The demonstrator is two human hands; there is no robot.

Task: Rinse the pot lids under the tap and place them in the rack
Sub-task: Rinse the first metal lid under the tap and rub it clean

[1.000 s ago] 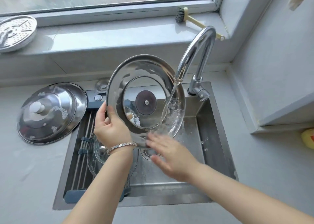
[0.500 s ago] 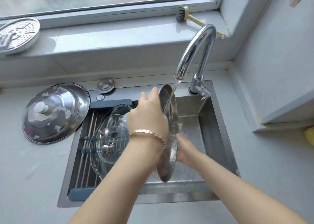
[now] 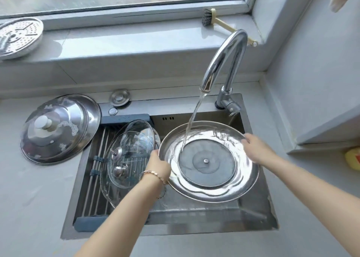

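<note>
Two bare forearms reached from the near edge of the pale grey counter (image 3: 29, 198) over the rectangular stainless-steel sink (image 3: 253, 219). The left hand (image 3: 158, 164), with a thin metal bracelet (image 3: 153, 176) at its wrist, gripped the left rim of a wide round stainless-steel pot lid with a dark glass centre (image 3: 206, 165), its fingers curled beneath the rim. The right hand (image 3: 257, 151) grasped the far right rim of the same lid, fingers hooked over the edge. The steel pot lid was held underside up and nearly level above the right part of the basin.

A thin stream of water (image 3: 191, 126) struck the lid just left of its glass centre and spread across the metal ring.

Over the left part of the sink lay a roll-up rack of steel rods with blue end bars (image 3: 91, 178). On it rested overlapping clear glass lids with metal knobs (image 3: 128, 159), at least two, close beside the left hand.

On the counter, left of the sink's far left corner, sat a domed steel lid with a white knob (image 3: 58, 128), marked by pale patches. A small round metal cap (image 3: 119, 97) lay behind the sink's far edge.

The curved chrome tap (image 3: 224, 62) rose from the sink's far right corner. A yellow object (image 3: 352, 157), cut by the frame, sat at the counter's right edge.

On the windowsill (image 3: 126, 42), a perforated round white tray (image 3: 17, 36) occupied the left end and a dark-bristled brush with a pale handle (image 3: 214, 21) the right.
</note>
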